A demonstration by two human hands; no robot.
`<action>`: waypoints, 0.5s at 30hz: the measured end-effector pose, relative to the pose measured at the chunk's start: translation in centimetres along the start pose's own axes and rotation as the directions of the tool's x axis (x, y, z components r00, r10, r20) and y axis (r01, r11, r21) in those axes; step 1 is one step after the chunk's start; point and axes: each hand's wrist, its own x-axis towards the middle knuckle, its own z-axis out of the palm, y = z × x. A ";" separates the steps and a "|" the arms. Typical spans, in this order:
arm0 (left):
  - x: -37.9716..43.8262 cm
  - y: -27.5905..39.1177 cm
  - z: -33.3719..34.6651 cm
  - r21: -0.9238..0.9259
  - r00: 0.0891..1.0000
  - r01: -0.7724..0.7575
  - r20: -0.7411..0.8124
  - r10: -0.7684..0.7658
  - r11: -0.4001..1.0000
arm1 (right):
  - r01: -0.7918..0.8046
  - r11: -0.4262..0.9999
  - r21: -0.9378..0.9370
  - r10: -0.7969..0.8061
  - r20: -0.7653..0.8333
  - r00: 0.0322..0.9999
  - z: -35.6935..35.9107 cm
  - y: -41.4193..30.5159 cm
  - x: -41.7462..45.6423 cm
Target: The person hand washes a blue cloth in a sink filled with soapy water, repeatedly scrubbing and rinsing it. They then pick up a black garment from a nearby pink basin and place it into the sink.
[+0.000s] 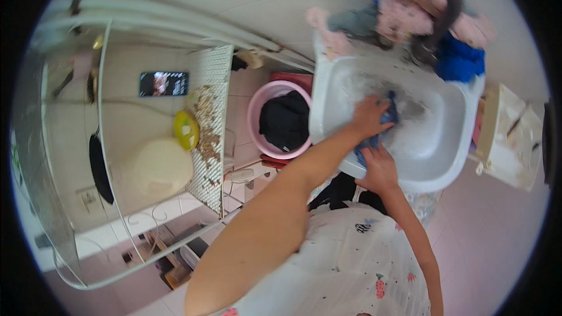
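A wet blue cloth point(388, 116) lies bunched in the left part of a white washbasin point(439, 136). My left hand point(371, 114) presses on the cloth's upper part, its fingers spread over the fabric. Closer to me, at the basin's front rim, my right hand point(381, 171) grips the lower part of the same cloth. The tips of several fingers are hidden in its folds. Greyish water with suds covers the basin floor around the cloth.
Behind the basin, a dark curved faucet point(448, 8) rises among pink garments point(404, 13) and a blue cloth bundle point(459, 59). To the left stand a pink bucket point(257, 109) holding black clothing point(285, 120) and a white wire rack point(210, 109). A cream plastic container point(505, 136) is at the right.
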 end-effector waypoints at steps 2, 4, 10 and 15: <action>3.5 -0.7 1.8 -0.068 0.997 0.057 0.057 -0.054 0.996 | -0.059 0.998 0.008 0.059 0.082 0.995 -0.2 -0.1 0.2; 5.5 -1.8 3.6 -0.129 0.983 0.165 0.102 -0.152 0.978 | -0.041 0.999 -0.015 0.042 0.092 0.995 0.0 -0.5 0.0; 5.7 1.0 -2.2 -0.704 0.885 0.435 0.220 -0.409 0.562 | 0.020 0.999 -0.049 -0.018 0.042 0.999 -0.3 -0.1 -0.1; 1.7 1.4 -7.2 -0.945 0.962 0.174 0.103 -0.254 0.276 | -0.043 0.999 0.029 0.046 -0.082 0.996 -1.6 0.5 -0.3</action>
